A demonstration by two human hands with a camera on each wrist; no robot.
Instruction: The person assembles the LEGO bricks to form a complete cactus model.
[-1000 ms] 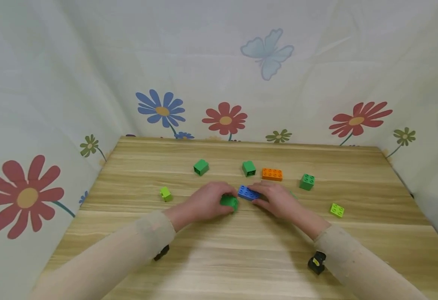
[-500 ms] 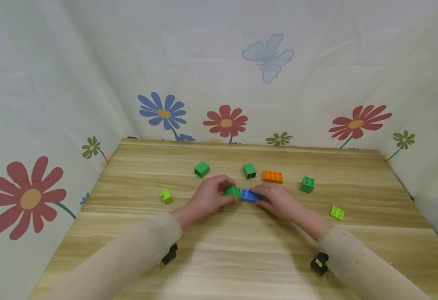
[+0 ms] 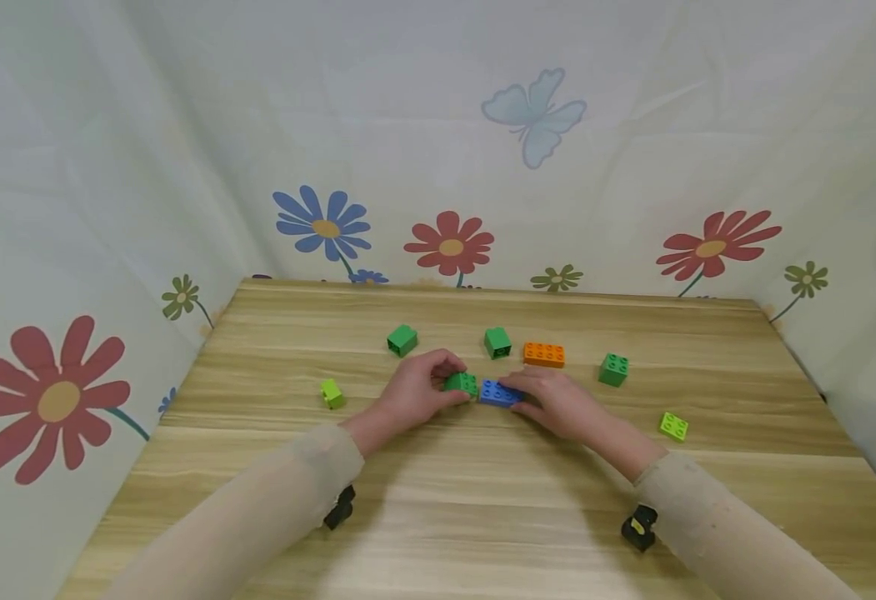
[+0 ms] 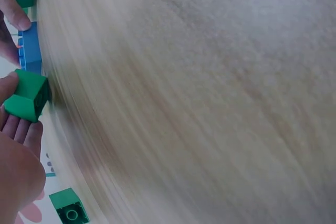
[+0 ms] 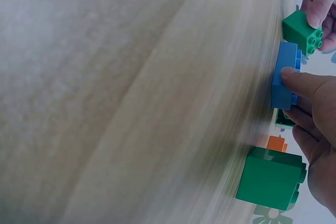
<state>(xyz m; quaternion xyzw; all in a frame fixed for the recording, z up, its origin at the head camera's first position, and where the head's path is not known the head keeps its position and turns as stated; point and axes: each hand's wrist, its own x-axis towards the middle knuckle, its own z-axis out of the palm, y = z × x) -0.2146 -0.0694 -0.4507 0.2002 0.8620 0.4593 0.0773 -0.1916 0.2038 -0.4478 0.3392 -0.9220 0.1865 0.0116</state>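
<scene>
My left hand pinches a green studded brick between thumb and fingers; in the left wrist view that green brick looks tilted. Just right of it, my right hand grips a long blue brick lying on the table, thumb on the near side and fingers on the far side. The right wrist view has the thumb against the side of the blue brick, with the green brick close to its end. Whether the two bricks touch cannot be told.
Behind the hands stand two green bricks and an orange brick. Another green brick and a lime brick lie to the right, a lime piece to the left. A flowered cloth hangs behind the table.
Over the last second my left hand and its green brick have moved slightly away from me, and the brick's studs have come into clearer view. The blue brick has shifted slightly right, still in my right hand.
</scene>
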